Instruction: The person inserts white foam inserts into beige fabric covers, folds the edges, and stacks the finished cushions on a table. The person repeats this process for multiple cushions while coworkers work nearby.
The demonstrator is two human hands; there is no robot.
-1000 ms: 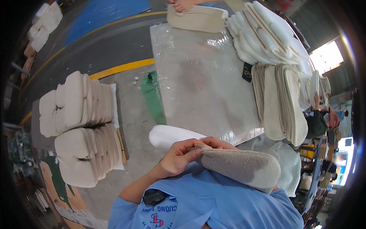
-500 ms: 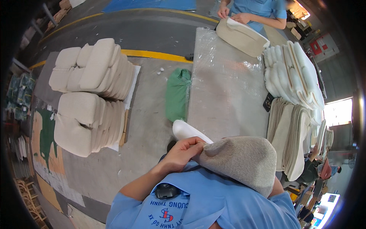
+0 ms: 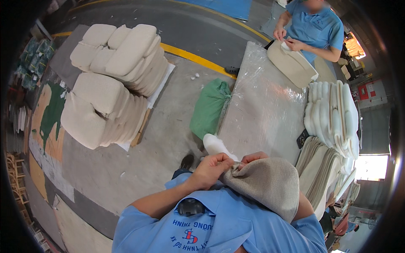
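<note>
A grey-beige fabric cushion cover (image 3: pixel 265 183) is bunched up against my chest, with white padding (image 3: pixel 216 145) sticking out of its open end. My left hand (image 3: pixel 211 170) pinches the cover's edge where the padding comes out. Close beside it, my right hand (image 3: pixel 252 158) grips the same edge from the far side, with its fingers partly hidden behind the fabric. The cover's body hides most of my right forearm.
A plastic-wrapped table (image 3: pixel 261 118) stands ahead, with a green sack (image 3: pixel 209 107) beside it. Stacked beige cushions (image 3: pixel 101 92) sit at left. White padding (image 3: pixel 331 116) and folded covers (image 3: pixel 316 162) are piled at right. Across the table a co-worker (image 3: pixel 316 29) handles a beige cover (image 3: pixel 291 63).
My right hand has come into sight from behind the cover and now holds its edge beside my left hand. The cover has shifted slightly, and the whole view has turned.
</note>
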